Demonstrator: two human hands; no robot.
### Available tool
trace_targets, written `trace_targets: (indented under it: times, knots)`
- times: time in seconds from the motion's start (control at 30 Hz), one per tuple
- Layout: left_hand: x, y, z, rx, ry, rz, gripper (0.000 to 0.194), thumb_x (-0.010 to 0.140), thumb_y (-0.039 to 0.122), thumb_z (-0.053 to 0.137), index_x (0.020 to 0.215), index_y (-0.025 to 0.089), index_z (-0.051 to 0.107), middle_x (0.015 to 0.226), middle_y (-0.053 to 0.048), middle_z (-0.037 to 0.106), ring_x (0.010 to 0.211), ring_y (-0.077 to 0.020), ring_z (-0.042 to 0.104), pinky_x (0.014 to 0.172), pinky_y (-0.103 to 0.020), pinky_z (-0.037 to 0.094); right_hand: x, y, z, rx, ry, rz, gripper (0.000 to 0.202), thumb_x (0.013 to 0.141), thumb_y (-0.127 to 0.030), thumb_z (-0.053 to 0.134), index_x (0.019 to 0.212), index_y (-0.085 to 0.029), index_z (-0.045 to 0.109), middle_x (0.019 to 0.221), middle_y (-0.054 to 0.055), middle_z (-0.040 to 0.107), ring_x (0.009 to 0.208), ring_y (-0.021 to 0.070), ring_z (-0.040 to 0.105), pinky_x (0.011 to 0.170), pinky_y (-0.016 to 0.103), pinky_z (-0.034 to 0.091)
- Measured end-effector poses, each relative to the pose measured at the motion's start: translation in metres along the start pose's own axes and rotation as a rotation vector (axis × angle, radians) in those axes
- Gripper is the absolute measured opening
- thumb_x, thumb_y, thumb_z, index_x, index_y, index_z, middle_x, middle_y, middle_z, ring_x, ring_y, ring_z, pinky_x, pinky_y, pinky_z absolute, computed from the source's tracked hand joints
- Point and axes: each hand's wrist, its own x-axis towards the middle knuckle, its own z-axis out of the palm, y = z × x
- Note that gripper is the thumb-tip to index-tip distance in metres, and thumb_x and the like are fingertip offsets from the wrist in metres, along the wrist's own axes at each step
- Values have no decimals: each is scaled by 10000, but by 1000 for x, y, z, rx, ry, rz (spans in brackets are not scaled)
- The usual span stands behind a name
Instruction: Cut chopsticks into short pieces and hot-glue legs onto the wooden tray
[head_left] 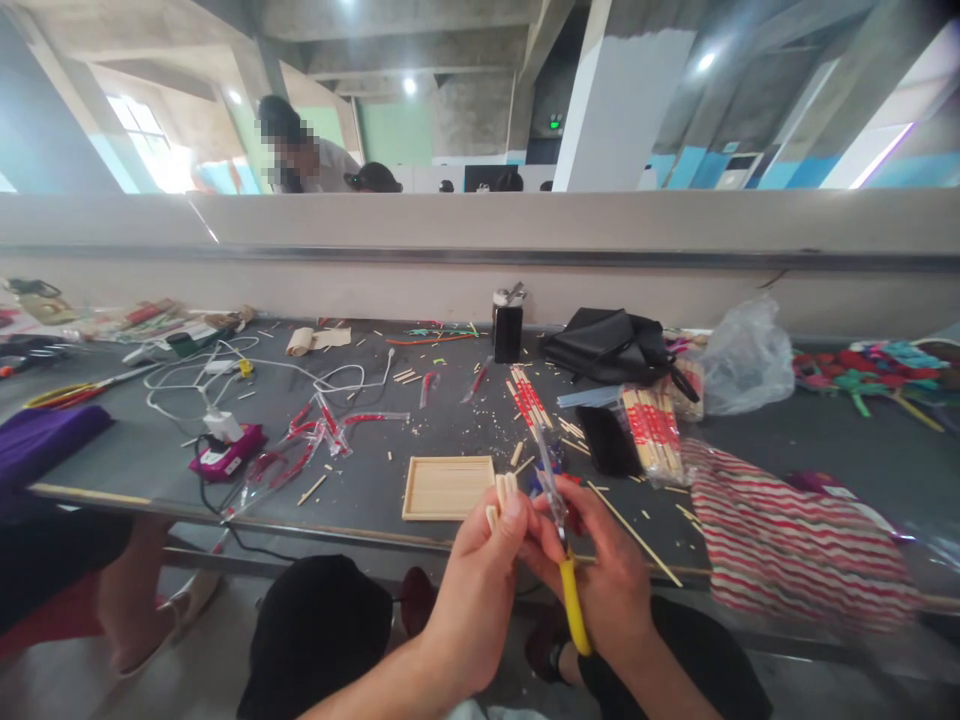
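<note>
My left hand (491,560) is closed around several short pale wooden stick pieces (507,488), their ends poking up past the thumb. In my right hand (604,570) is a pair of scissors (573,605) with a yellow handle, its metal blades pointing up and away from me. The two hands are close together, and the right fingertips are next to the left hand. Just beyond and left of them, a shallow rectangular wooden tray (448,488) lies on the dark table (360,500). Loose sticks with red wrapping (529,398) lie behind my hands.
A black phone (609,441), packed sticks (651,432), a black bag (611,343) and a striped cloth (795,535) are on the right. A dark bottle (508,328) stands at the back. Cables and a purple power block (227,452) lie left. Cut bits are scattered around.
</note>
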Motion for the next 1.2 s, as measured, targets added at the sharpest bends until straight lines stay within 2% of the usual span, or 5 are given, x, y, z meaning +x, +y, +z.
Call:
trace_targets:
  times: [0.23,0.43,0.63,0.9,1.2]
  knots:
    - [-1,-1,-5,199,-11,122,320,898,432,486,751,164,581,771,-49,564,746,-160,509,703,-255,422,-4,6,-3,68,-67,41,446,793,-297,681,1204,-273,512,959,32,639,785,201,634,693,323,545]
    - [0,0,-10,458,74,247,322,902,400,494,705,169,602,696,-18,542,667,-135,468,665,-239,373,-16,14,-2,210,-112,262,551,732,-375,743,1215,-244,513,1101,93,646,833,223,661,706,335,566]
    - [5,-1,-16,503,128,221,330,875,407,543,638,178,538,614,17,478,597,-113,410,605,-228,324,-12,12,-8,243,-122,235,515,774,-401,704,1230,-248,520,900,37,663,668,161,633,616,261,550]
    - [21,-1,-23,-51,77,-193,246,867,365,526,727,163,527,617,-25,599,581,-126,522,633,-242,390,-5,7,-10,279,-92,305,469,779,-420,694,1200,-262,560,889,15,658,676,143,644,618,212,546]
    - [24,-5,-24,-184,96,-197,232,856,349,538,745,145,547,655,-40,606,617,-135,547,668,-262,407,-8,8,-11,251,-155,324,464,796,-393,681,1214,-256,533,897,17,660,750,157,658,686,237,552]
